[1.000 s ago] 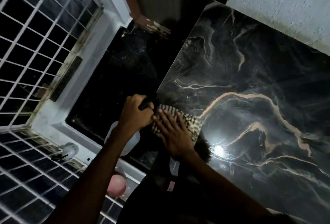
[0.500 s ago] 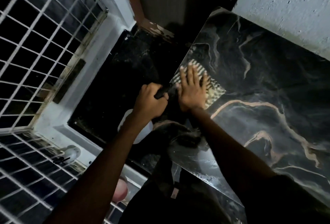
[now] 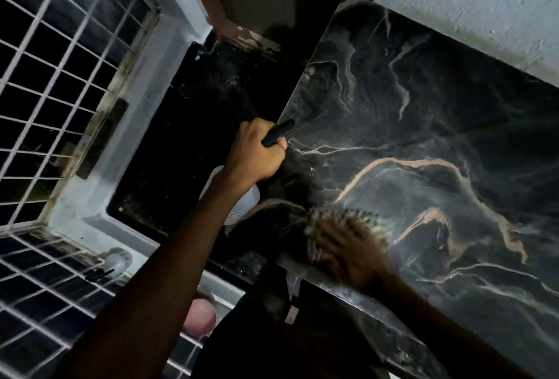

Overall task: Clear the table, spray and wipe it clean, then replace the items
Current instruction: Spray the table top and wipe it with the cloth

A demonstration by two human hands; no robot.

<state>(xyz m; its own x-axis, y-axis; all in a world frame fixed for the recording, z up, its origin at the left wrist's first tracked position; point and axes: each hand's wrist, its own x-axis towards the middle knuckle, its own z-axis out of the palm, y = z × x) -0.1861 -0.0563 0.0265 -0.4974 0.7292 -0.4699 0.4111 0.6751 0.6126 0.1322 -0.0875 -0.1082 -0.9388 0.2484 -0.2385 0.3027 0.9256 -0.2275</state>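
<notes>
The black marble table with pale veins fills the right half of the head view. My left hand is closed around the black trigger head of a white spray bottle, held at the table's left edge; the bottle's body hangs below my wrist. My right hand, blurred by motion, presses flat on a checked cloth near the table's front edge.
A white window grille and a pale sill stand to the left. A dark floor gap lies between sill and table. A rough white wall borders the table's far side. A pink round object sits low by the sill.
My right hand has slid the cloth from the table's far left part back toward the front edge. My left hand with the bottle stayed near the left edge.
</notes>
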